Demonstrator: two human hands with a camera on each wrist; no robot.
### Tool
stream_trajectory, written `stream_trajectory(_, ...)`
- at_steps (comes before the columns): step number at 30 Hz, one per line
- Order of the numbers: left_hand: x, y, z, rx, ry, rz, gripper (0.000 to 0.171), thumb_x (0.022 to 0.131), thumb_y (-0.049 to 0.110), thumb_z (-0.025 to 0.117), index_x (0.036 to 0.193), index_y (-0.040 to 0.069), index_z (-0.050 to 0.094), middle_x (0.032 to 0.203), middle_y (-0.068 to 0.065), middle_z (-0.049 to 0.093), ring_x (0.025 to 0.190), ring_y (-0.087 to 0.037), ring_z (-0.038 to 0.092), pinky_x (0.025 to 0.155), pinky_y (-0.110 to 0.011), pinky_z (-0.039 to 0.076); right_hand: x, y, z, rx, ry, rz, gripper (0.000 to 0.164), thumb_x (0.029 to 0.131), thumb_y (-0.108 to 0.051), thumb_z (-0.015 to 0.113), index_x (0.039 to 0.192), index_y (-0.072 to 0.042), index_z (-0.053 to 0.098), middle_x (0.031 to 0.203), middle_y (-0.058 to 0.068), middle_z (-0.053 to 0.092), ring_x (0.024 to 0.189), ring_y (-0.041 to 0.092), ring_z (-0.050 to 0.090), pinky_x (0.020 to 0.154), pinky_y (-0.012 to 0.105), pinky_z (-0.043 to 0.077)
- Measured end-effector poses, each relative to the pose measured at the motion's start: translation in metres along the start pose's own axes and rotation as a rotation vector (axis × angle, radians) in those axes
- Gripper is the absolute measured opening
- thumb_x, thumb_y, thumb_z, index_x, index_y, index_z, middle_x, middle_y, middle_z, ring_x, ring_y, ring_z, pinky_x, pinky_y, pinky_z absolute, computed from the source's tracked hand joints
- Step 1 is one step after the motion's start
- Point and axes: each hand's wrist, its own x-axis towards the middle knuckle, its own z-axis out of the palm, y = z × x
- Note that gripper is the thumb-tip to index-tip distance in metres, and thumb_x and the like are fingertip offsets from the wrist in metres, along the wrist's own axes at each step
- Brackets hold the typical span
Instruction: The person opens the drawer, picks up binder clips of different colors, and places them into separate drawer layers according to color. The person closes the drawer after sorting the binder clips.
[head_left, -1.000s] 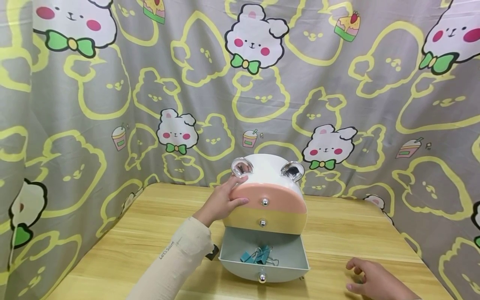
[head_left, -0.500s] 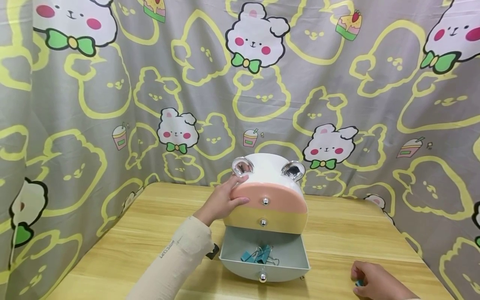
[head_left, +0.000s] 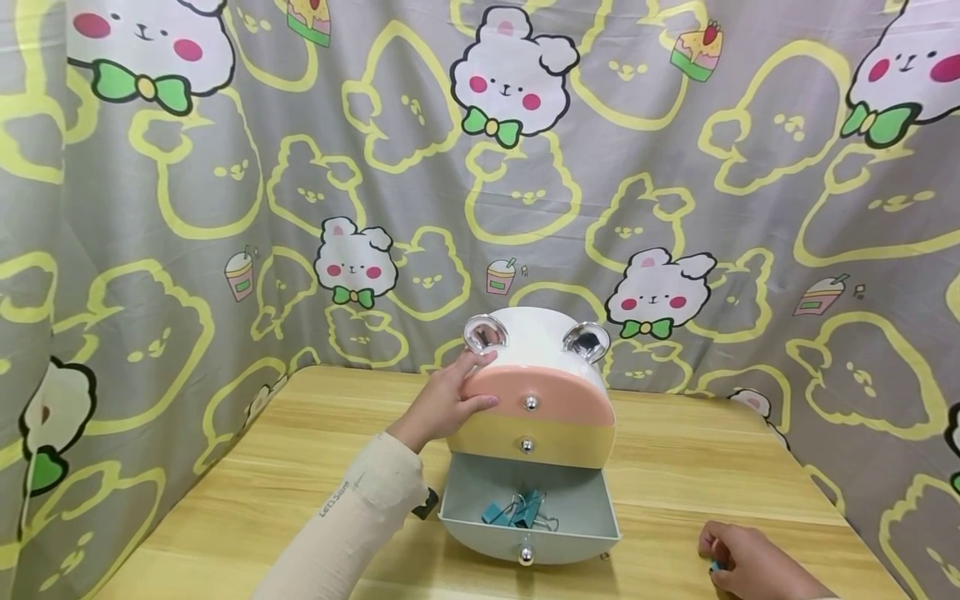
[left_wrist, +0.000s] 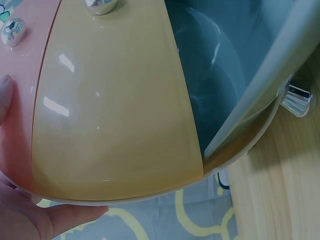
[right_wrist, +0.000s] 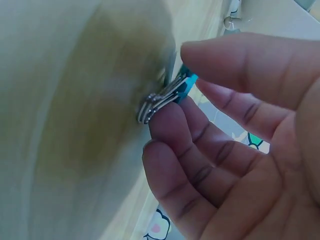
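In the head view my left hand (head_left: 446, 400) grips the upper left side of a small drawer cabinet (head_left: 534, 350), thumb on its pink front and fingers along the side. The bottom grey drawer (head_left: 532, 546) is pulled out and holds several teal binder clips (head_left: 517, 510). To the right of the cabinet, low over the table, my right hand (head_left: 750, 560) pinches another binder clip (right_wrist: 186, 87). The right wrist view shows its silver wire handles between thumb and fingertips. The left wrist view shows the yellow drawer (left_wrist: 115, 110) closed beside the open one.
A wooden table (head_left: 300, 467) carries everything. Grey patterned curtain (head_left: 420, 183) hangs around its back and sides. A dark object (head_left: 426, 504) lies left of the drawer, partly hidden by the sleeve. Two shiny round eyes (head_left: 587, 342) stick out from the cabinet top.
My right hand's fingers have closed from a loose curl into a pinch on the binder clip. My left hand, the cabinet and the drawer have stayed in place.
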Motion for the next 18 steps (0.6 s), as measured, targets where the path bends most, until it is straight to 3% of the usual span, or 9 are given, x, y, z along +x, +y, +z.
stream_trajectory(8,-0.0019,0.0007,-0.0007,-0.014,-0.001,0.008,0.059,0.088,0.025,0.073,0.140,0.019,0.046,0.103,-0.004,0.057,0.088,-0.020,0.055,0.081,-0.041,0.049,0.0028,-0.0015,0.0016,-0.008,0.043,0.056,0.018,0.085,0.007,0.063,0.096,-0.004,0.054,0.079,0.004,0.054,0.071,0.024,0.052,0.062,0.037,0.044)
stream_trajectory(18,-0.0005,-0.0023,-0.0003,-0.010,0.007,0.008,0.060,0.087,0.024,0.074,0.140,0.021,0.046,0.102,-0.004,0.057,0.087,-0.021,0.054,0.080,-0.039,0.047,0.0039,-0.0081,0.0030,-0.006,0.070,0.029,0.017,0.087,0.005,0.062,0.099,-0.003,0.055,0.078,0.005,0.053,0.066,0.020,0.050,0.057,0.030,0.041)
